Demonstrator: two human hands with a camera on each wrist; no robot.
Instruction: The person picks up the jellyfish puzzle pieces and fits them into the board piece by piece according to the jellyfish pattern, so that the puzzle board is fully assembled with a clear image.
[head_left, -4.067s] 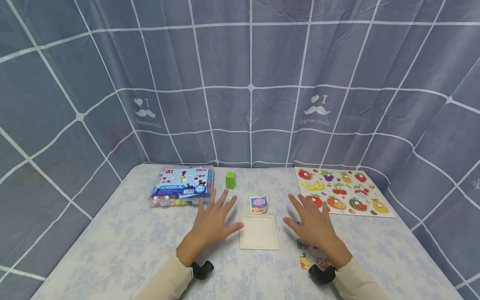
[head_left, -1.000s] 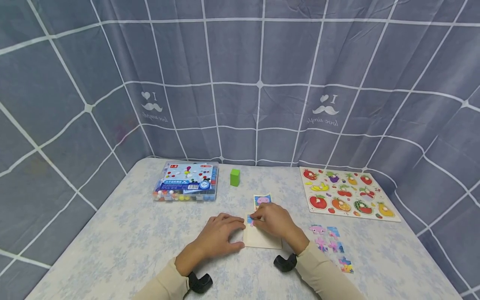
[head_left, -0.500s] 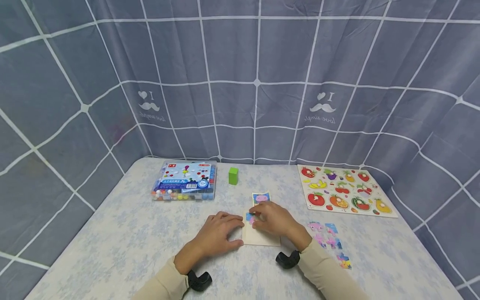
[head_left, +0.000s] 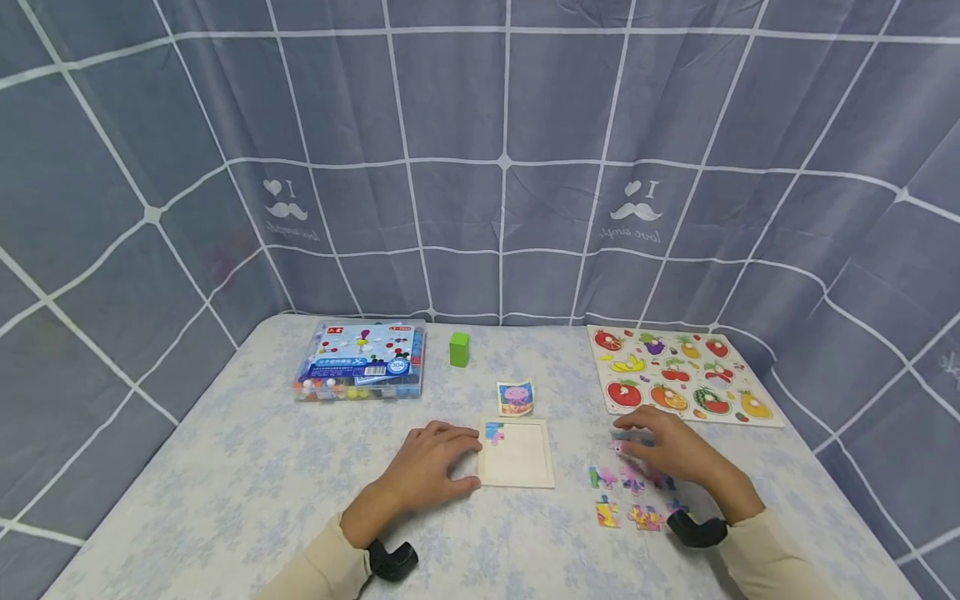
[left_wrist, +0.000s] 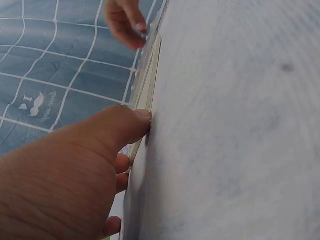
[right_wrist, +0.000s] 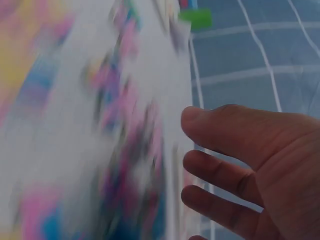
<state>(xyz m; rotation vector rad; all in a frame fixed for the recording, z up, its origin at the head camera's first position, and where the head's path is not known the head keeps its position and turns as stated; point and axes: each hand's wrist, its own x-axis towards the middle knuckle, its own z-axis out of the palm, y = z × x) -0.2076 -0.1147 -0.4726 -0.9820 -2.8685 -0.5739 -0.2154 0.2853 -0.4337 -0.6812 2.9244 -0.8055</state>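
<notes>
A square wooden puzzle tray point(head_left: 528, 458) lies in the middle, with one blue-and-pink jigsaw piece point(head_left: 494, 432) in its far left corner. My left hand point(head_left: 423, 468) rests at its left side; in the left wrist view the thumb point(left_wrist: 141, 120) and fingertips touch the tray's edge. My right hand point(head_left: 678, 450) hovers over the loose jigsaw pieces point(head_left: 645, 517) on the right, thumb and fingers apart. Nothing shows between them in the right wrist view, where the pieces are blurred. Just beyond the tray lies a small picture card point(head_left: 516, 398). The right hand and wrist partly cover some pieces.
A clear plastic box point(head_left: 360, 362) of coloured balls stands at the back left, beside a green block point(head_left: 459, 350). A fruit puzzle board point(head_left: 682, 379) lies at the back right. A grey checked curtain point(head_left: 465, 208) hangs behind the table.
My right hand has left the tray and moved right to the loose pieces; the piece it was fingering stays in the tray's corner. The left hand has kept its place at the tray.
</notes>
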